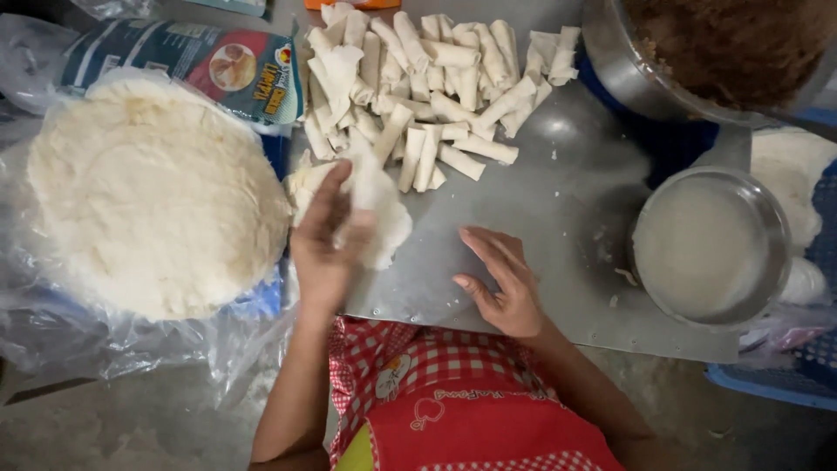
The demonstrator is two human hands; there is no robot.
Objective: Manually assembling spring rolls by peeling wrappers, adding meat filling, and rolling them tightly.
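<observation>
Grey metal forms the table (558, 218) in front of you, seen from above by the head camera. Your left hand (327, 240) is raised over its left edge, fingers (324, 196) closed loosely around a thin, pale wrapper (379, 205) that hangs crumpled against your palm. Your right hand (501, 279) lies flat on the table just to the right, fingers spread and holding nothing, a short way from the wrapper.

To your left, beside the table, a round stack of wrappers (153, 196) rests on clear plastic (52, 323), with a printed packet (209, 65) beyond it. At the far side of the table lies a pile of rolls (427, 83), white and finger-shaped, heaped loosely across one another; the nearest rolls sit just above the wrapper you hold.

On the right, a steel bowl (711, 249) of cloudy white liquid stands at the table's edge. Beyond it, a larger pot (615, 61) holds a brown filling (732, 44). Your red checked apron (453, 401) shows at the bottom.
</observation>
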